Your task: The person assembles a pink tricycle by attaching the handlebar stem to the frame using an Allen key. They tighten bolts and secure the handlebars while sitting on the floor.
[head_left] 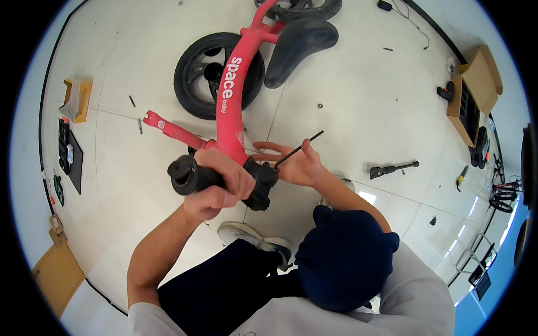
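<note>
My left hand [217, 182] is wrapped round a black handlebar grip [184, 175] at the front of a red balance bike frame [232, 95]. Beside it sits a black stem clamp [261, 182] at the frame's end. A black hex key [300, 148] has its short end at the clamp, and its long arm slants up to the right. My right hand [301, 165] lies palm up under the hex key, fingers stretched out and thumb beside the shaft. Further up are the black saddle [302, 45] and a black wheel [185, 75]. A red fork [176, 131] sticks out to the left.
On the tiled floor lie a black jointed tool [392, 169], a small nut [320, 105] and several loose bits. An opened cardboard box [462, 112] stands right, a yellow box [77, 101] left. A dark blue rounded cloth shape [344, 260] covers part of the view below.
</note>
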`<action>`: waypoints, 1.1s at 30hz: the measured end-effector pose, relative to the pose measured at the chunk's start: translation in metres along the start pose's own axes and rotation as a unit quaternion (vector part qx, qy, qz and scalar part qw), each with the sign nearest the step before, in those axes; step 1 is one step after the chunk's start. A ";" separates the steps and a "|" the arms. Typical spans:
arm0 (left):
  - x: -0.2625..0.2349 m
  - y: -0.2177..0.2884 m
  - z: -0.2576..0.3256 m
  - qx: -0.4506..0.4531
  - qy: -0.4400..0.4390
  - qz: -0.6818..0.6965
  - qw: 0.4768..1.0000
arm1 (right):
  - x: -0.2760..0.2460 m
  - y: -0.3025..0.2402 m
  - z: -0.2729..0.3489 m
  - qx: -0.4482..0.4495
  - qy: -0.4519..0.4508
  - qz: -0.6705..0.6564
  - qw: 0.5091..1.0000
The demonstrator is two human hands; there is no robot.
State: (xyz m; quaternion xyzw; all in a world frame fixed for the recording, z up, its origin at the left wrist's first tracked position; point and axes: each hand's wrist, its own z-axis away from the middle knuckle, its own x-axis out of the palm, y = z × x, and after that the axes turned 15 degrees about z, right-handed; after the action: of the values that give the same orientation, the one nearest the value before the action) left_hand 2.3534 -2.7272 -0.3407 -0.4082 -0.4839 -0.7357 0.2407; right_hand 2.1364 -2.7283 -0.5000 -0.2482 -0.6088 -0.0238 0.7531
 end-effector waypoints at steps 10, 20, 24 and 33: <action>0.023 -0.023 -0.026 0.035 -0.107 -0.150 0.982 | 0.009 -0.009 -0.002 0.016 0.007 -0.032 0.999; 0.009 0.021 -0.033 -0.024 -0.161 -0.442 0.882 | 0.024 -0.024 0.015 0.038 0.125 0.099 0.986; -0.033 0.039 -0.054 -0.028 -0.211 -0.659 0.721 | 0.024 -0.026 0.016 0.062 0.161 0.120 0.978; 0.003 0.006 -0.159 -0.206 0.027 0.137 0.968 | 0.022 -0.039 0.033 0.070 0.164 0.215 0.960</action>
State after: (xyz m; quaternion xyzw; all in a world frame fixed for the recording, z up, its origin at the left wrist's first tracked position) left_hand 2.2975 -2.8742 -0.3664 -0.4916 -0.2546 -0.7903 0.2626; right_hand 2.0989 -2.7430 -0.4614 -0.3121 -0.4094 0.1409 0.8457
